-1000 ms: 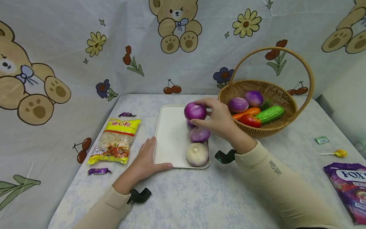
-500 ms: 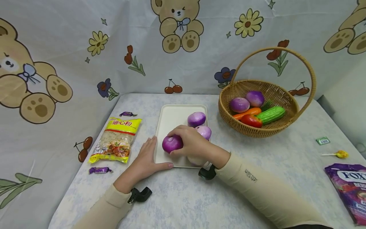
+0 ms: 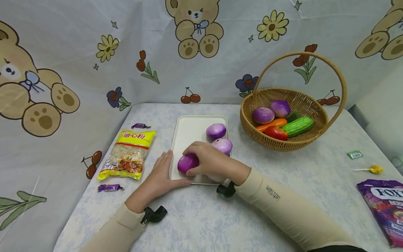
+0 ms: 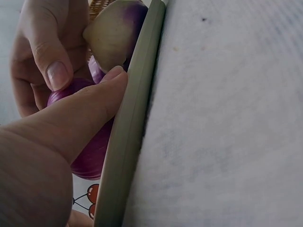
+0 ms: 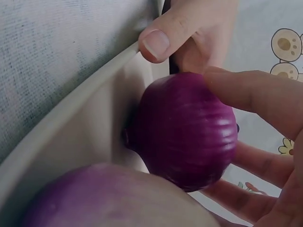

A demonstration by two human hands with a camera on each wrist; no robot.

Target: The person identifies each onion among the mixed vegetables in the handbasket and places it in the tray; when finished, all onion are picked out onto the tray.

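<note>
My right hand [image 3: 206, 163] grips a dark purple onion [image 3: 187, 163] at the front left corner of the cream tray [image 3: 188, 130]. In the right wrist view the onion [image 5: 184, 132] touches the tray wall [image 5: 71, 142], with fingers curled round it. My left hand [image 3: 162, 171] rests flat against the tray's front left corner, thumb [image 4: 94, 109] along the rim [image 4: 128, 137]. Two paler purple onions [image 3: 216, 131] [image 3: 222, 145] lie along the tray's right side. A whitish onion [image 4: 113, 33] sits behind my right hand, mostly hidden in the head view.
A wicker basket [image 3: 310, 138] at the right rear holds two purple onions, a carrot, a tomato and a cucumber. A yellow pasta bag [image 3: 127, 154] and two wrapped candies lie left of the tray. A purple snack bag [image 3: 385, 208], a lollipop [image 3: 373, 169] and a green sachet are at the right.
My right hand carried the dark purple onion from above the tray's far right side to its front left corner and lowered it there. The left hand stayed put.
</note>
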